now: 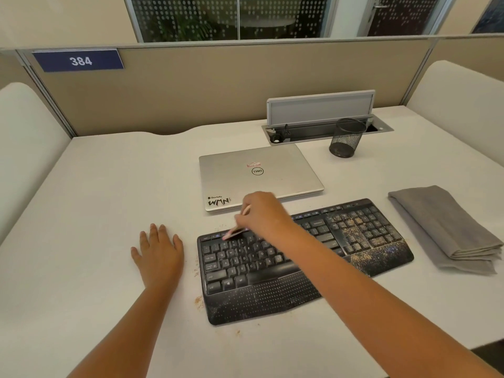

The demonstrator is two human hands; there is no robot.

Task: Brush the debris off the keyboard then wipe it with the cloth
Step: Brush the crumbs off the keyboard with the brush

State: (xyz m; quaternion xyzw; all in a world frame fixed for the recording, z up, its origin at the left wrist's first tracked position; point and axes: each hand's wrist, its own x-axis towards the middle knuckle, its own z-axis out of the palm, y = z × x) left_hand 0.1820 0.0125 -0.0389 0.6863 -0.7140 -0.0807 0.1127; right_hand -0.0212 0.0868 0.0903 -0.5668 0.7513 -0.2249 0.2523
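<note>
- Head cam looking down: right hand [260, 214] has its fingers curled round a thin brush [236, 232], with the blurry bristle end down on the top-left key rows of the keyboard [272, 271].
- Left hand [158, 255] is flat on the desk [109, 186] just left of the keyboard, fingers straight and spread, holding nothing.
- Keyboard is black, sits a bit skewed in the middle of the desk, right forearm crossing over it.
- Tan debris [362, 255] is thick on the number pad and the right end of the palm rest; a few crumbs lie on the desk off the left edge too.
- Folded grey cloth [441, 227] lies to the right of the keyboard, not touching it.
- Closed silver laptop [259, 175] sits just behind the keyboard, and a black mesh pen cup [347, 137] is further back to the right.
</note>
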